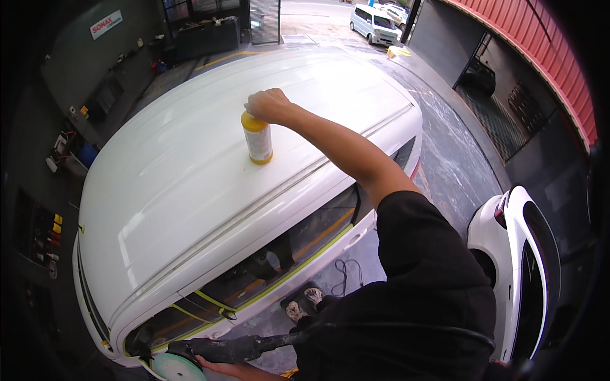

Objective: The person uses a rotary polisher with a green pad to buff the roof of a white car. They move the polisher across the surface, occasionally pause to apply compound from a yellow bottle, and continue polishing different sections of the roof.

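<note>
My right hand (pixel 269 105) is closed around the top of a yellow bottle (pixel 258 145) with a white label. Upright, the bottle appears to rest on the white roof (pixel 190 171) of a van-like vehicle, near its side rail. Low in the picture, my left hand (pixel 217 366) grips a black polisher (pixel 222 348) from below, close to its head. A pale green round pad (pixel 178 367) is on the polisher's end, partly cut off by the lower edge, beside the vehicle's side window. The polisher's rear passes in front of my black shirt.
Yellow-green masking tape (pixel 305 264) edges the side windows. A black cord (pixel 346 274) lies on the floor near my shoes (pixel 305 303). At the right stands a white car (pixel 508 273). A dark bench (pixel 206 39) is at the back, and a white van (pixel 375 25) is outside.
</note>
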Tool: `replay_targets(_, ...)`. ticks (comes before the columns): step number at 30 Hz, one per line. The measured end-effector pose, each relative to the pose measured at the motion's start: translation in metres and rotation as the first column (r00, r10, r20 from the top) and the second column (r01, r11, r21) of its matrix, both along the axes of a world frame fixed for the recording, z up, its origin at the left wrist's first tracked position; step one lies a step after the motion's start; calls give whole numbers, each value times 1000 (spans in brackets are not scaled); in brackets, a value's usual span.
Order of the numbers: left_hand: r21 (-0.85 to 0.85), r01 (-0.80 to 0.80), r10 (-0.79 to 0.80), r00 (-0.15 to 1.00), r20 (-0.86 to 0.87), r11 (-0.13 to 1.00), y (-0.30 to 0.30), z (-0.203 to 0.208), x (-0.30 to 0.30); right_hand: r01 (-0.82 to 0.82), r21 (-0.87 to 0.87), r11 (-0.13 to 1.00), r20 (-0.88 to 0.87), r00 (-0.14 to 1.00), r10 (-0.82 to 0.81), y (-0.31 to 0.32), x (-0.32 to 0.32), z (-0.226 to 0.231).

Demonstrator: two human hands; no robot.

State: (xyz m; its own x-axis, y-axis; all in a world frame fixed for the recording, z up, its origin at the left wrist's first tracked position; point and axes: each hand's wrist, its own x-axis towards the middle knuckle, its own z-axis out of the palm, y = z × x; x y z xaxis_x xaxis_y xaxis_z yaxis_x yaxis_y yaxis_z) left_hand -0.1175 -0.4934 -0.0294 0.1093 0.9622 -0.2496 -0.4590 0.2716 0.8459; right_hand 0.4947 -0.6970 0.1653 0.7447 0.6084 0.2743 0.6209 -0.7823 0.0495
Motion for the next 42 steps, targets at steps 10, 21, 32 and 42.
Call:
replay_targets(10,-23,32,-31,999,20,999,9,-11,2,71,-79,994,34,997,-68,-19,2,-7)
replay_targets(21,-42,138,-137,990,41,989,20,-25,4,58,3,998,-14,998,-58,-30,1,-8)
replay_targets(32,-88,56,-50,997,60,995,12,-27,5,-120,-456,882,273,924,268,18,-50,13)
replay_targets(42,-108,26,-19,998,67,994,-11,-47,0,109,-976,188,145,970,194,77,-16,-119)
